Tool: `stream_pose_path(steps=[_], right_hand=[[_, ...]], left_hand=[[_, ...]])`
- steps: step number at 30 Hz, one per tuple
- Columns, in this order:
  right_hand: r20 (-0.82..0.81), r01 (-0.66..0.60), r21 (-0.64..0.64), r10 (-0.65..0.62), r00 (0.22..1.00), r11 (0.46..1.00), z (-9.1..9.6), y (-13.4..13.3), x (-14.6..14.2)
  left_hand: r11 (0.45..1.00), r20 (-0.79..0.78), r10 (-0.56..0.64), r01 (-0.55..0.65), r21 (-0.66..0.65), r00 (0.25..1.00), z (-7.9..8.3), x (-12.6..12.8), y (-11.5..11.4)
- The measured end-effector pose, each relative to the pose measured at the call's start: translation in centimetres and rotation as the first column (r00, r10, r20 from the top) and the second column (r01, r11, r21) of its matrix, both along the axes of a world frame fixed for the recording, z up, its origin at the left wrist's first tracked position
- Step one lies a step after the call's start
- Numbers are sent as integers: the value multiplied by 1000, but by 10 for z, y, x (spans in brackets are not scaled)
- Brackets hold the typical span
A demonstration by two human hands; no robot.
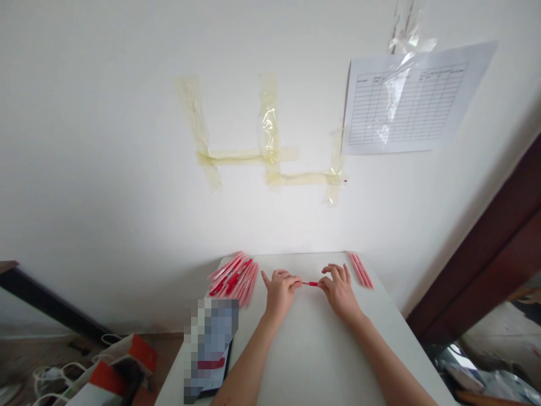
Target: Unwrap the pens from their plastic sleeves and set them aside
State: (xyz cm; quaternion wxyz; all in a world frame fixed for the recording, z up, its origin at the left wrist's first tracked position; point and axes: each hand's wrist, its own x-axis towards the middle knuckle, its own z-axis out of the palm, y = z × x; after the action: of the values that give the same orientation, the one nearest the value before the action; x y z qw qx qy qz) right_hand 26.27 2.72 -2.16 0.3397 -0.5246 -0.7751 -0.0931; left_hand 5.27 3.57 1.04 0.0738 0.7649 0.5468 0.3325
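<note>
A slim pen with a red section (313,283) lies level between my two hands, just above or on the white table (315,349). My left hand (280,292) pinches its left end, with the thumb and fingertips pressed together. At the other end, the thumb and forefinger of my right hand (340,292) close on the red part while the other fingers stay raised. To the left of my left hand is a loose pile of pink and red pens (235,279). A few pink pens (360,270) lie side by side beyond my right hand.
A phone (213,349), partly blurred out, rests at the table's left edge. Behind the table rises a white wall (139,141) with yellowed tape (270,129) and a printed sheet (409,101). Orange-and-white bags (110,375) and cables stand on the floor at left.
</note>
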Motion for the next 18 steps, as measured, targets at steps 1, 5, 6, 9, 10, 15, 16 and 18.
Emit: stream_pose_path(steps=[1, 5, 6, 9, 10, 15, 16, 18], right_hand=[[12, 1, -14, -1, 1000, 1000, 0, -1, -2], [87, -48, -47, 52, 995, 998, 2, -4, -9], [102, -60, -46, 64, 993, 997, 3, -5, -10], [107, -55, -15, 56, 993, 998, 2, -4, -12], [97, -39, 3, 39, 995, 999, 2, -4, -11], [50, 53, 59, -56, 997, 997, 9, -8, -9], [47, 61, 63, -64, 997, 996, 11, -9, -9], [42, 68, 70, -71, 997, 995, 15, -12, -9]], left_hand=[[1000, 2, 1, -1, 17, 1000, 0, 0, 0], [997, -5, -5, 5, 74, 1000, 2, -2, -1], [996, -8, -8, 9, 84, 1000, 3, -3, -2], [994, -22, -21, 24, 108, 1000, 4, -2, -4], [993, -29, -23, 26, 112, 999, 5, -2, -4], [994, -72, -31, 38, 98, 997, 4, 5, -6], [995, -76, -28, 35, 92, 997, 4, 6, -6], [997, -78, -20, 26, 79, 997, 2, 7, -6]])
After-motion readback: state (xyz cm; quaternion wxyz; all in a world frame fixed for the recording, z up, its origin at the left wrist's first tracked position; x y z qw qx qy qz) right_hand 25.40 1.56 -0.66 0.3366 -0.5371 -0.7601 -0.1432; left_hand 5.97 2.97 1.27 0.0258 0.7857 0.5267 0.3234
